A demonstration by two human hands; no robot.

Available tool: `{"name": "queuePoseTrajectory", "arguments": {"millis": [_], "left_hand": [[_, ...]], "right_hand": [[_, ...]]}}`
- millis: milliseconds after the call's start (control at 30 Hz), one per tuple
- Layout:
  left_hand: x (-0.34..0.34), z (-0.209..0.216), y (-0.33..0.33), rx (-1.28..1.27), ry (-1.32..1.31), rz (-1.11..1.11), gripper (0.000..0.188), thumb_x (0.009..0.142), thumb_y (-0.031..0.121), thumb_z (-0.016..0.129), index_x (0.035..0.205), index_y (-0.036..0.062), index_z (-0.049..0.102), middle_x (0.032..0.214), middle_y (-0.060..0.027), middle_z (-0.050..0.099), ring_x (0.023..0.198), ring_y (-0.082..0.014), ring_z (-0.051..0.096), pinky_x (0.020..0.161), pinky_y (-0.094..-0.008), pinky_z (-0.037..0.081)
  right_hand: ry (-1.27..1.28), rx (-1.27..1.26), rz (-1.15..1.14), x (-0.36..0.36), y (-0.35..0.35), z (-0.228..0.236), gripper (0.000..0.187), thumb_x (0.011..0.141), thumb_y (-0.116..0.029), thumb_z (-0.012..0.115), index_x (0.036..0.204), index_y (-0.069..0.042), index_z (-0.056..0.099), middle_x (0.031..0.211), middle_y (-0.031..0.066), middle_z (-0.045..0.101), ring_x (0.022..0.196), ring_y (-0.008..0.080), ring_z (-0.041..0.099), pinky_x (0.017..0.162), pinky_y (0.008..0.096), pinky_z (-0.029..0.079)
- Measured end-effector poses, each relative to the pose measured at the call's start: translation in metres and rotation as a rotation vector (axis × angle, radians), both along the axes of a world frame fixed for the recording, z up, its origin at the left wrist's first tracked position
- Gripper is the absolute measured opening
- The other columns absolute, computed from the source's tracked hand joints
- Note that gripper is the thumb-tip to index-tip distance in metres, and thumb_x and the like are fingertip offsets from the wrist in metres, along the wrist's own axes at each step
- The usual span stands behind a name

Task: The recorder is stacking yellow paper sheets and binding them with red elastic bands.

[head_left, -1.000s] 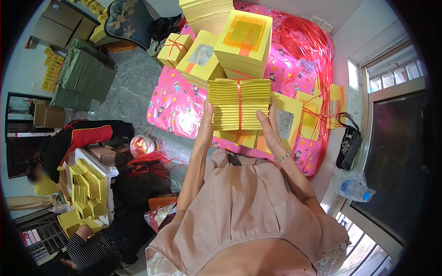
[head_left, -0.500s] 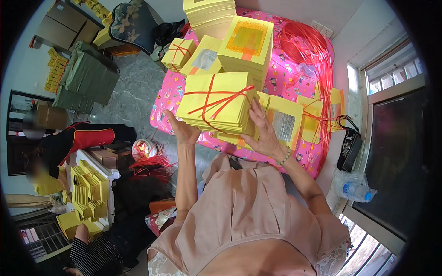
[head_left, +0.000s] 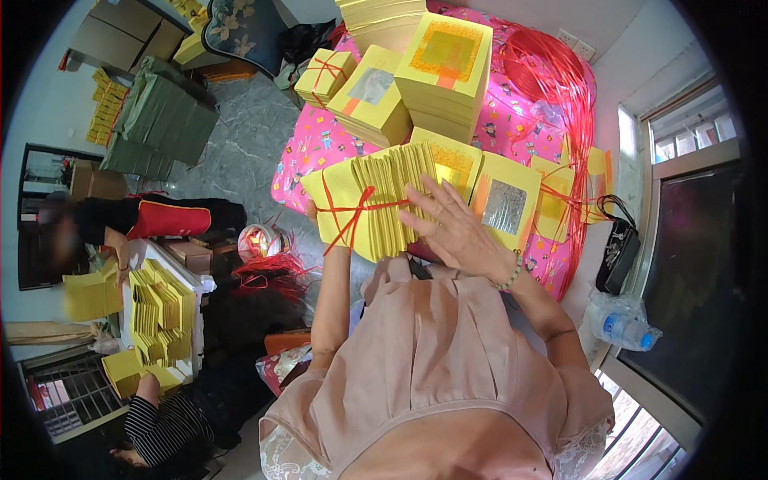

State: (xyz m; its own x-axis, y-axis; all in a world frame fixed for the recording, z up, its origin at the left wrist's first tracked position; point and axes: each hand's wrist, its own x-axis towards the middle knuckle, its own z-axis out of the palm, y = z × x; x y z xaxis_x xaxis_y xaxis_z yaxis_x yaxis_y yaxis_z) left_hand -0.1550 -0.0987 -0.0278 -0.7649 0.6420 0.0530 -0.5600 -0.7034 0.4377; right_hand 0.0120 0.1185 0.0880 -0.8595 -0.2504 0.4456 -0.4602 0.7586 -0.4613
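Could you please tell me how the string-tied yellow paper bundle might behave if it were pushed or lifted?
The yellow paper bundle would probably move as one block, since red string crosses and binds it. It may feel heavy for its size, as its many layers look closely packed. Its corners, left free by the string, might flex.

At eleven o'clock, a floral chair (head_left: 240,30) stands beside a black plastic bag (head_left: 308,46). Toward ten, green sacks (head_left: 164,120) sit on the grey floor (head_left: 244,124), with brown cartons (head_left: 108,40) past them. At nine is a co-worker (head_left: 172,216) in black and red; at eight, a barred window (head_left: 88,388); between seven and eight, a striped sleeve (head_left: 164,424). At three, a black handbag (head_left: 614,256) is near a dark pane (head_left: 688,272); toward four, a bottle (head_left: 628,330) in clear plastic.
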Motion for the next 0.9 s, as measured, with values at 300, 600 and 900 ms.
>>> {"name": "queuePoseTrajectory", "arguments": {"millis": [300, 600, 900], "left_hand": [[0.009, -0.025, -0.040, -0.126, 0.135, 0.066, 0.096, 0.077, 0.064, 0.069, 0.146, 0.0043, 0.038, 0.146, -0.0182, 0.045, 0.128, -0.0355, 0.050, 0.107, -0.0528, 0.041], [-0.025, -0.040, -0.096, -0.146, 0.204, 0.113, 0.087, 0.081, 0.051, 0.072, 0.147, 0.0056, 0.037, 0.147, -0.0177, 0.044, 0.130, -0.0350, 0.048, 0.109, -0.0535, 0.039], [-0.044, -0.105, -0.094, -0.018, -0.186, 0.050, 0.061, 0.092, 0.034, 0.063, 0.144, 0.0068, 0.042, 0.145, -0.0112, 0.048, 0.132, -0.0300, 0.047, 0.112, -0.0492, 0.036]], "right_hand": [[-0.323, -0.695, -0.072, -0.012, -0.021, 0.012, 0.109, 0.079, -0.038, 0.079, 0.154, -0.001, 0.008, 0.158, 0.0248, 0.013, 0.148, 0.0344, 0.013, 0.119, 0.0440, 0.017], [-0.351, -0.920, -0.010, -0.066, -0.045, -0.006, 0.104, 0.083, -0.034, 0.077, 0.153, 0.002, 0.008, 0.157, 0.0201, 0.020, 0.146, 0.0271, 0.019, 0.119, 0.0369, 0.017], [-0.511, -0.662, -0.079, -0.169, -0.060, -0.073, 0.113, 0.077, -0.051, 0.078, 0.148, 0.010, 0.017, 0.147, 0.0278, 0.036, 0.140, 0.0319, 0.035, 0.115, 0.0395, 0.028]]}}
